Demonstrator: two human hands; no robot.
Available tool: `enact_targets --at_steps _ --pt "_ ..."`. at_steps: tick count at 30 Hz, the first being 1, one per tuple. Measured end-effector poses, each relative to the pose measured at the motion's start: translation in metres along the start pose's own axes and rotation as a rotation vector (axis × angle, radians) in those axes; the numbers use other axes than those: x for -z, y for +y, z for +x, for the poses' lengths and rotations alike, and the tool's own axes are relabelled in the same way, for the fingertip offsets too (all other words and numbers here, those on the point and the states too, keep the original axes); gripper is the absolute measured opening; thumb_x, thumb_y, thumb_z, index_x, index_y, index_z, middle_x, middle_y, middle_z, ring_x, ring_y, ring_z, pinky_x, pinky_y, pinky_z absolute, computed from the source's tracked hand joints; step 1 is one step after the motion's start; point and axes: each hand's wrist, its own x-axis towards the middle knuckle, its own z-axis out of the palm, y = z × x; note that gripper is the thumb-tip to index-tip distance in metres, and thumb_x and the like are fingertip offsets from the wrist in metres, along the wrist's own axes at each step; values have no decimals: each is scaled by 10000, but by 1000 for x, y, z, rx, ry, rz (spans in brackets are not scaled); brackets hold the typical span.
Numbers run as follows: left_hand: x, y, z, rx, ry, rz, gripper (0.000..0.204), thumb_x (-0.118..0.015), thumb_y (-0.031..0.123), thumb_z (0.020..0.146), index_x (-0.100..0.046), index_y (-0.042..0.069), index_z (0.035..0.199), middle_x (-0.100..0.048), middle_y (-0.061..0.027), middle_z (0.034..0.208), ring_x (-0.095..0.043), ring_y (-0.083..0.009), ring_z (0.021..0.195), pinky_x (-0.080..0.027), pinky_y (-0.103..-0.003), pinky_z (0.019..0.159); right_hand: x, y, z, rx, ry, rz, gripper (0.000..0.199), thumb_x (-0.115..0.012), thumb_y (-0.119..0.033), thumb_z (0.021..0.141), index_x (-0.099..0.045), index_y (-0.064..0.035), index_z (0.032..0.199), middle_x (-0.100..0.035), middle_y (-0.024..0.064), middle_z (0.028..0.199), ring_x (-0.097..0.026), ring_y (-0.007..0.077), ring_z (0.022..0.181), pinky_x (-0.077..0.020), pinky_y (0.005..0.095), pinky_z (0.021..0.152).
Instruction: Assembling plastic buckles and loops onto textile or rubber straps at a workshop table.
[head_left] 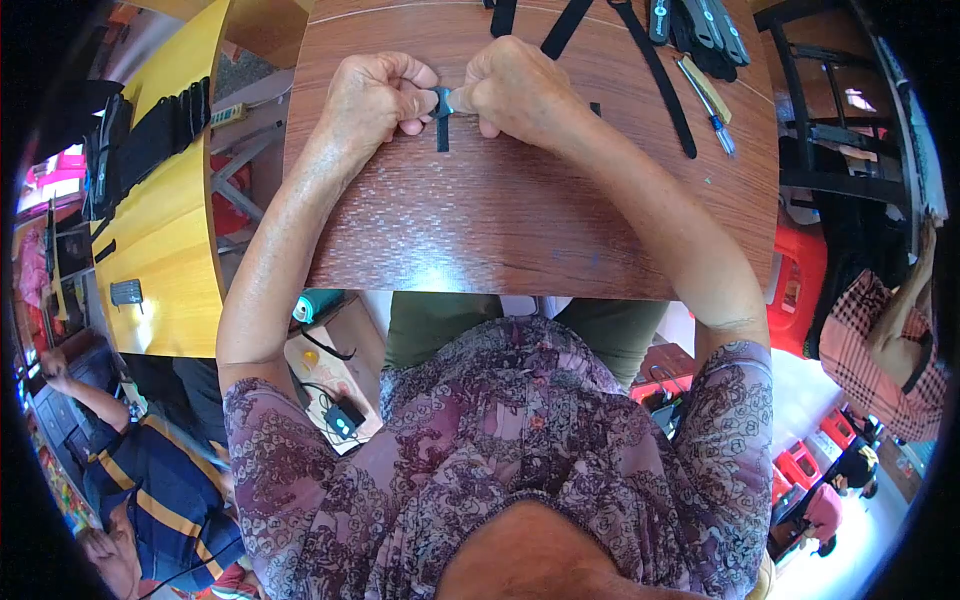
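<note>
Near the far side of the brown wooden table (560, 235), my left hand (378, 100) and my right hand (517, 92) almost meet. Both pinch a short black strap (443, 138) between thumb and fingers. Its lower end hangs toward me over the tabletop. A small blue-grey piece shows on the strap between my fingertips; what it is, I cannot make out. My fingers hide the rest of the strap's upper part.
Black straps (655, 80) lie at the table's far side, near a stack of dark bands with grey parts (708, 32). A blue pen-like tool (722, 136) is beside them. Dark bundles (150, 140) rest on a yellow table (165, 240) at left. Other people work on both sides.
</note>
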Motion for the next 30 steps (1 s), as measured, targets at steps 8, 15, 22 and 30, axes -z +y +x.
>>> enact_targets --at_steps 8,15,22,30 --pt "-2 -4 2 -21 117 29 93 -637 -11 742 -653 -2 833 -607 -39 610 -532 -57 485 -392 -185 393 1 -1 0 18 -60 -33 200 -646 -187 760 -663 -25 643 -597 72 506 -569 156 498 -461 336 548" --pt "4 -4 5 10 40 24 107 -550 8 789 -649 9 828 -614 -43 622 -546 -63 495 -390 -186 388 -2 0 2 18 -10 -86 198 -646 -182 753 -651 -29 628 -606 76 519 -583 168 506 -475 357 571" --pt "4 -3 4 10 28 61 161 -491 31 817 -650 12 834 -621 -40 631 -554 -64 508 -404 -201 406 -2 -2 1 20 6 -92 198 -650 -185 752 -650 -25 634 -607 82 524 -593 182 513 -482 361 582" --pt "4 -3 4 44 70 127 147 -526 98 835 -653 24 830 -616 -35 618 -553 -66 504 -414 -215 423 -4 -1 0 39 27 -112 196 -635 -167 761 -651 -27 624 -599 78 509 -583 174 491 -482 349 567"
